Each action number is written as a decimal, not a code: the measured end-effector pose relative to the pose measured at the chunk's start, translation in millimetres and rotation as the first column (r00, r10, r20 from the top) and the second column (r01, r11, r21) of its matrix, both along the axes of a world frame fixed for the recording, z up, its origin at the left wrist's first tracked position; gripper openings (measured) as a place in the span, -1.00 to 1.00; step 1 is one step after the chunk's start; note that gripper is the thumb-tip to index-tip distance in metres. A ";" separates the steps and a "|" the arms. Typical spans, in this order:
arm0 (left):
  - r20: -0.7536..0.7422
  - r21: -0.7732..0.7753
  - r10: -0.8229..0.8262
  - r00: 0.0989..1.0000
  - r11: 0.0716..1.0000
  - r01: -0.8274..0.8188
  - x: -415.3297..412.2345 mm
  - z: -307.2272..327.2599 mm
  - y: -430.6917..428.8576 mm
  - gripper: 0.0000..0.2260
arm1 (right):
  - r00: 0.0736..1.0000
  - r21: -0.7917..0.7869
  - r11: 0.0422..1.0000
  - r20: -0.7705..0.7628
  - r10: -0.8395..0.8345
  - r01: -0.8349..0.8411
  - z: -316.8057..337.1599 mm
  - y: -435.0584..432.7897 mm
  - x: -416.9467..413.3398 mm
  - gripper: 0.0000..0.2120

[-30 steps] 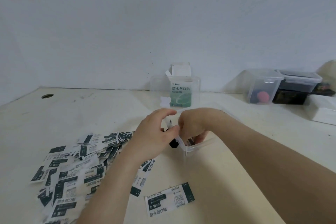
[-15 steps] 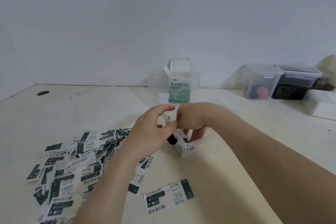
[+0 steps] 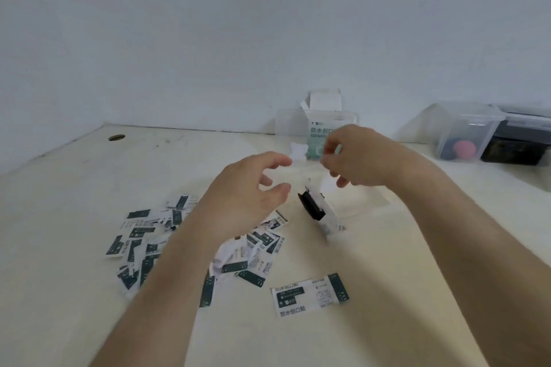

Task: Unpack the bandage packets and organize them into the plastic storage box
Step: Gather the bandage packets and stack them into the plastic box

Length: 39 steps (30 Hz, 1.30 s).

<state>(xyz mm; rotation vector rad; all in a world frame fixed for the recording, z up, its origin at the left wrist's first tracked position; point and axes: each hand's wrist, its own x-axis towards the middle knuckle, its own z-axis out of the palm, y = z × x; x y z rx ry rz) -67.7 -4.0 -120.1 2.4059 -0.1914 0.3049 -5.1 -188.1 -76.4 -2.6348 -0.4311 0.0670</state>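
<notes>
Just below both hands (image 3: 301, 176): storage box (image 3: 351, 205)

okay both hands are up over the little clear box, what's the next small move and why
Probably the left hand, open and empty, should drop to the scattered packets and gather a few, since many lie loose on the table while the small clear box holds only some.

Packet pile (image 3: 167, 235) lies left on table (image 3: 74, 188); single packet (image 3: 310, 296) sits in front, right of pile. Storage box (image 3: 334, 208) at centre holds packets. Carton (image 3: 323, 140) stands behind it by wall; lidded containers (image 3: 465, 131) far right.
</notes>
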 end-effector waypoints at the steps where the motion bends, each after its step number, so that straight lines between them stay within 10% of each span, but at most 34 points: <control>1: -0.051 0.059 -0.006 0.999 0.998 0.009 -5.8 5.0 9.6 -0.66 | 0.999 0.056 0.998 0.049 0.016 -0.019 4.6 2.7 -7.0 -0.88; 6: -0.490 0.564 0.102 0.866 0.794 0.225 -46.4 3.4 64.4 -0.15 | 0.954 0.016 0.954 0.013 0.299 -0.299 2.2 46.6 -46.4 -0.88; 14: -0.528 0.489 0.097 0.844 0.847 0.208 -53.0 -35.4 95.6 -0.02 | 0.872 -0.280 0.830 -0.245 0.424 -0.482 -53.4 93.2 -51.4 -0.21; 19: -0.362 0.308 -0.005 0.932 0.943 0.124 -28.1 -43.4 101.4 -0.19 | 0.931 -0.207 0.910 -0.011 0.366 -0.360 -68.2 98.1 -42.7 -0.68; 30: -0.149 -0.013 0.131 0.980 0.991 -0.135 -3.1 -48.5 96.6 -0.60 | 0.970 0.120 0.968 0.127 0.205 -0.220 -85.8 102.3 -40.8 -0.64; 39: -0.010 -0.688 0.238 0.971 0.703 -0.179 -11.5 -36.2 83.9 -0.86 | 0.983 0.633 0.763 -0.014 0.180 -0.131 -91.7 111.2 -41.5 -0.79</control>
